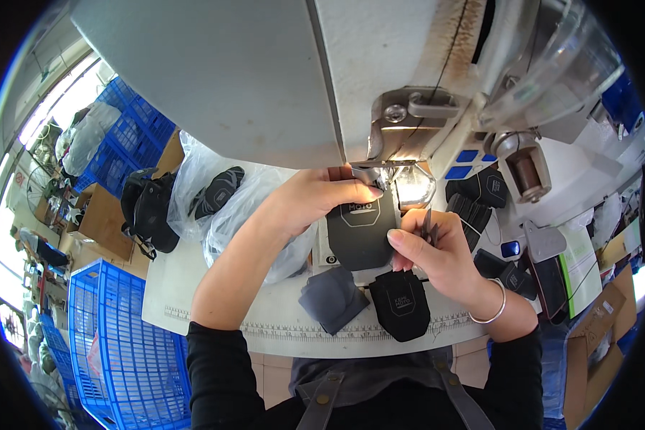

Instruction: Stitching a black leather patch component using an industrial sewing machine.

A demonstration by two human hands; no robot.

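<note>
A dark grey fabric panel (362,236) with a printed outline lies on the sewing machine bed, its far edge under the needle area. My left hand (322,201) pinches that far edge by the presser foot (383,178), thumb on top. My right hand (437,251) is closed around a small pair of dark thread snips (430,228), blades pointing up and away. Its thumb and fingertips sit at the panel's right edge. Nearer to me lie a black pouch-shaped piece (400,304) and some plain grey fabric pieces (333,297).
The sewing machine head (215,79) hangs over the far side. Dark sewn pieces (480,193) and a phone-like dark object (545,279) lie to the right. Clear plastic bags (226,215) are at left. A blue crate (125,344) stands beside the table; a cardboard box (598,337) is at right.
</note>
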